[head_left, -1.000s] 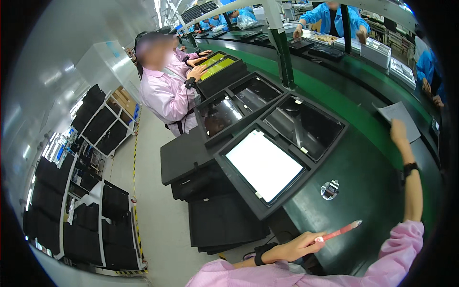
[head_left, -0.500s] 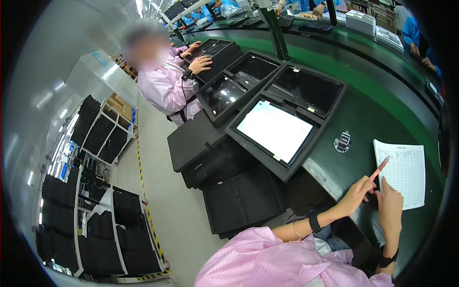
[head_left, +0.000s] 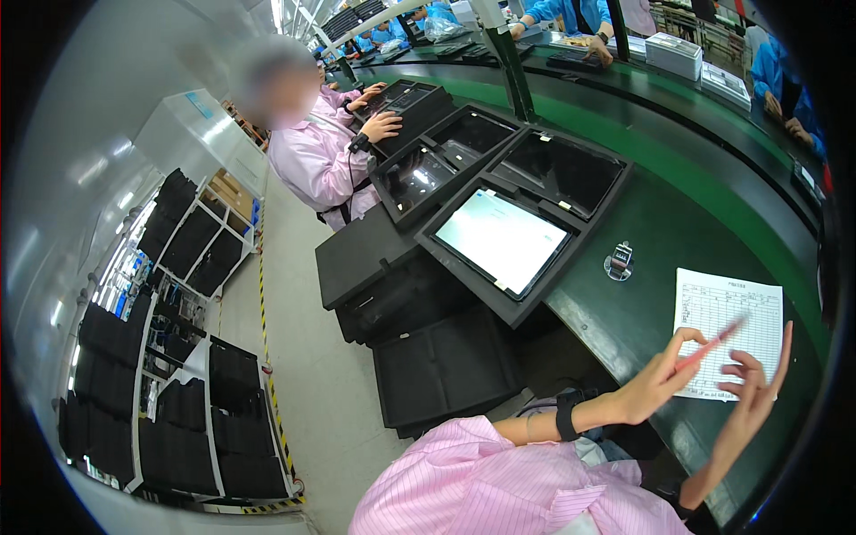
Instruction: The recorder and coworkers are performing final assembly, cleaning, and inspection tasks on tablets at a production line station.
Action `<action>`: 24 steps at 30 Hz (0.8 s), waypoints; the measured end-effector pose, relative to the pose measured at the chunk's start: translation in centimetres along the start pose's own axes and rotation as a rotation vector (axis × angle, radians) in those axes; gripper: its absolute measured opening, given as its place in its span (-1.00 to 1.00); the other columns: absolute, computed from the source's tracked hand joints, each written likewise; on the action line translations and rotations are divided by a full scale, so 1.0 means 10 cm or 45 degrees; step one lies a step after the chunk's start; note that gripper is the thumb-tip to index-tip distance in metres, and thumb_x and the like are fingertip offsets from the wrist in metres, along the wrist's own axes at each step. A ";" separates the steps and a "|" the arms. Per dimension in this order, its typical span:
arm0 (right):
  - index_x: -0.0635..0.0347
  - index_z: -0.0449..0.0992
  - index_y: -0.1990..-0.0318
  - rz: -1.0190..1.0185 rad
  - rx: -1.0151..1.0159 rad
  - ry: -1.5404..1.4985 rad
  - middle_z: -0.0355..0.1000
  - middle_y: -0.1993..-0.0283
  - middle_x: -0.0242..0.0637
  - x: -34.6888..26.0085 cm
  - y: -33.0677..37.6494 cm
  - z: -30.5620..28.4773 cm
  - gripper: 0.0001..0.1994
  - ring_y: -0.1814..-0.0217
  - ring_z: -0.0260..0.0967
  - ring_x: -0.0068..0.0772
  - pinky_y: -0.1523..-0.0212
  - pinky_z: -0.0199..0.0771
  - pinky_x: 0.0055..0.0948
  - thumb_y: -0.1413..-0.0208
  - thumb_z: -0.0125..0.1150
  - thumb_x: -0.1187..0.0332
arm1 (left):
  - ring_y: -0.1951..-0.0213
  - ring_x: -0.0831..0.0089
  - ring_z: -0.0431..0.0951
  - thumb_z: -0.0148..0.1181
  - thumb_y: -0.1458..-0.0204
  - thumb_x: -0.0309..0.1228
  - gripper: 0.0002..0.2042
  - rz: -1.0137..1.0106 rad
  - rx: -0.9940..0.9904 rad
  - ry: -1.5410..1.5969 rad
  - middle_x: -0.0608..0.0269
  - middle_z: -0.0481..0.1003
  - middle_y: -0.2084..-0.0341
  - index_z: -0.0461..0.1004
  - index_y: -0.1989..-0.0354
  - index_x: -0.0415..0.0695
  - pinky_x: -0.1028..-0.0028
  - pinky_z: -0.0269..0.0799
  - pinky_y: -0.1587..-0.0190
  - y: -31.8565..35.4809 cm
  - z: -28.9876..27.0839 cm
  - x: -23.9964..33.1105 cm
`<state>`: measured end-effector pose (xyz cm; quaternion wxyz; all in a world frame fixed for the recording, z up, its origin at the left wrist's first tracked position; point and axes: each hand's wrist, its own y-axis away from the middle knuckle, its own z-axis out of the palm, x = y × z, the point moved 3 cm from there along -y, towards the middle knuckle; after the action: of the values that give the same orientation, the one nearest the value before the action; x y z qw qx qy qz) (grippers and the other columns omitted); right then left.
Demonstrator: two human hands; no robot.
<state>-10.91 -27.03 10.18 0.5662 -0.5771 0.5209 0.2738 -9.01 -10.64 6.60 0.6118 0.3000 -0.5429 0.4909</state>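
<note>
My left hand (head_left: pixel 662 379) is closed around a pinkish-red pen (head_left: pixel 698 355), which slants up over a printed form sheet (head_left: pixel 724 299); the pen's far end is smeared by motion. On the sheet's lower right side is my right hand (head_left: pixel 752 392), fingers apart with nothing in them, one finger pointing up past the sheet's edge. Whether either hand presses on the paper I cannot tell. The white sheet is ruled as a table and rests on the dark green tabletop (head_left: pixel 615 308). Left of it stands a small metal-and-dark object (head_left: pixel 619 261) on a clear round base.
A black foam tray (head_left: pixel 513 314) holds a tablet with a lit screen (head_left: pixel 504 239) and a dark-screened one (head_left: pixel 562 174). More black trays (head_left: pixel 446 370) are stacked beside the table. A co-worker in pink (head_left: pixel 312 165) handles trays at the left; others in blue work across a green conveyor (head_left: pixel 660 125).
My right hand has opened out and moved right, away from the pen. The left hand still holds the pen, now angled lower. The whole view has shifted slightly, with the sheet appearing further left.
</note>
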 end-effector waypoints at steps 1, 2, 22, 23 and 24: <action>0.15 0.15 -0.26 -0.008 -0.020 -0.098 0.39 0.04 -0.18 -0.04 0.05 0.17 -0.55 0.11 0.36 -0.46 0.19 0.36 -0.56 -0.21 -0.16 0.33 | 0.53 0.66 0.20 -0.15 -0.21 -0.34 -0.71 0.053 -0.052 -0.025 0.39 0.23 0.52 0.09 -0.07 -0.11 0.61 0.17 0.46 0.04 0.04 0.10; 0.16 0.19 -0.23 -0.115 -0.027 0.013 0.39 0.06 -0.19 -0.04 0.09 0.26 -0.58 0.12 0.35 -0.45 0.16 0.35 -0.53 -0.21 -0.15 0.34 | 0.53 0.66 0.20 -0.15 -0.21 -0.34 -0.71 0.060 -0.058 -0.019 0.39 0.23 0.52 0.09 -0.07 -0.11 0.61 0.17 0.46 0.02 0.07 0.06; 0.22 0.28 0.31 0.063 -0.194 -0.590 0.43 0.24 -0.04 0.06 -0.04 0.45 -0.79 0.32 0.39 -0.35 0.36 0.38 -0.55 -0.23 -0.16 0.25 | 0.39 0.43 0.43 -0.01 -0.09 -0.46 -0.88 0.372 -0.638 -0.040 0.23 0.39 0.39 0.25 0.25 -0.19 0.46 0.34 0.34 0.08 0.02 0.30; 0.22 0.28 0.31 0.064 -0.191 -0.591 0.43 0.24 -0.04 0.07 -0.04 0.43 -0.79 0.32 0.39 -0.35 0.36 0.38 -0.55 -0.23 -0.16 0.25 | 0.39 0.43 0.43 -0.01 -0.09 -0.46 -0.88 0.369 -0.640 -0.040 0.23 0.39 0.39 0.25 0.25 -0.19 0.46 0.34 0.34 0.07 0.03 0.29; 0.22 0.28 0.31 0.043 -0.204 -0.576 0.43 0.23 -0.03 0.08 -0.05 0.42 -0.78 0.32 0.39 -0.34 0.38 0.38 -0.55 -0.23 -0.15 0.25 | 0.38 0.45 0.44 -0.01 -0.09 -0.46 -0.89 0.287 -0.655 0.027 0.24 0.39 0.42 0.26 0.26 -0.19 0.46 0.34 0.34 0.06 0.03 0.27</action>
<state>-9.07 -23.43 8.72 0.6161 -0.5354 0.3670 0.4461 -9.89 -9.94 9.11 0.6150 0.0676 -0.6731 0.4052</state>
